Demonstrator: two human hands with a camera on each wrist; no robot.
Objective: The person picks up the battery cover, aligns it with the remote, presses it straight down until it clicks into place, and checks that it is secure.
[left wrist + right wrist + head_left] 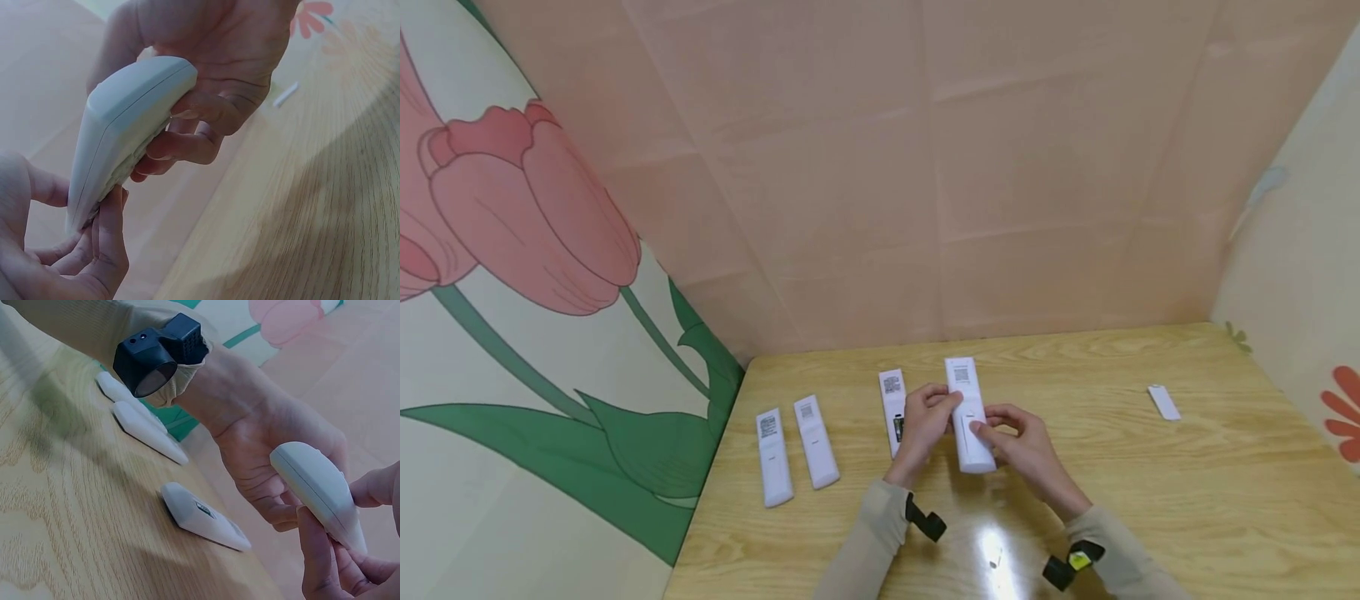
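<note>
A white remote control [965, 383] is held above the table, its back with a label and battery cover facing up. My left hand [928, 414] grips its left edge, thumb on the back and fingers underneath, also seen in the left wrist view. My right hand [1024, 442] holds the right side, its thumb on the battery cover [973, 446]. In the left wrist view, the right-hand fingers [187, 137] curl under the remote's button side. Just left of the hands lies another white remote [891, 387] with its battery compartment open and a battery showing.
Two more white remotes [773, 458] [816, 442] lie back-up at the table's left. A loose white battery cover [1164, 402] lies at the right. The wooden table [1225, 500] meets a pink backdrop [1000, 208] behind, with flower-printed panels at both sides.
</note>
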